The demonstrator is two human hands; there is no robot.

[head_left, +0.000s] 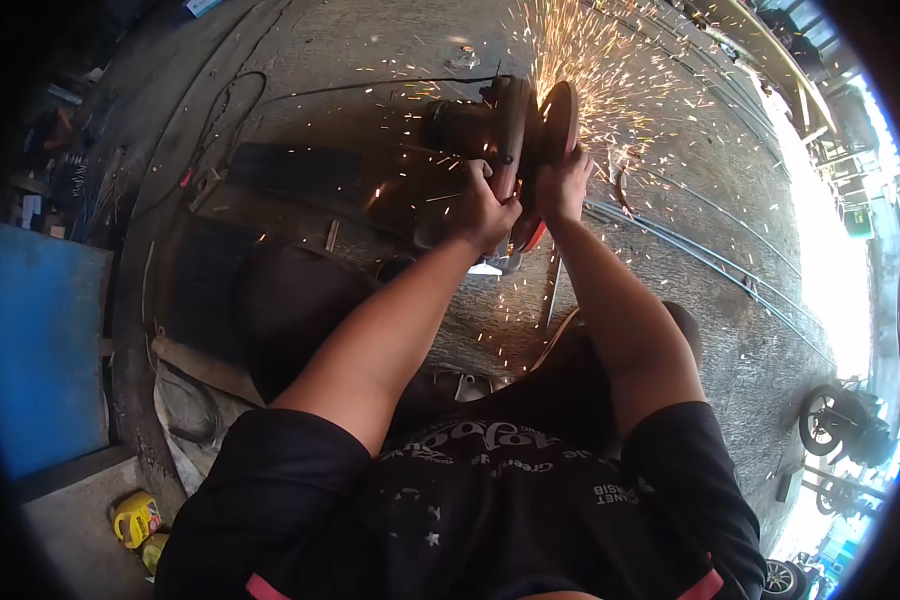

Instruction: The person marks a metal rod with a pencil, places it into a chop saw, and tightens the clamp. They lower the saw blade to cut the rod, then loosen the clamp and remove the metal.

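A cut-off saw [511,125] stands on the ground in front of me, throwing a spray of sparks [595,60] forward and to the right. My left hand [488,208] is wrapped round the saw's handle. Just right of the handle is the saw's round disc or guard [564,112], its edge turned toward me. My right hand [564,188] is closed beside the lower part of that disc; what its fingers grip is hidden. Under the hands shows a red part [533,236] of the saw. The cutting point itself is out of sight.
Long thin metal rods [685,243] lie on the ground to the right. A dark cable [370,86] runs left from the saw. At far left stands a blue panel [40,345], with a yellow bottle [137,519] below it. A motorbike [845,425] is at right.
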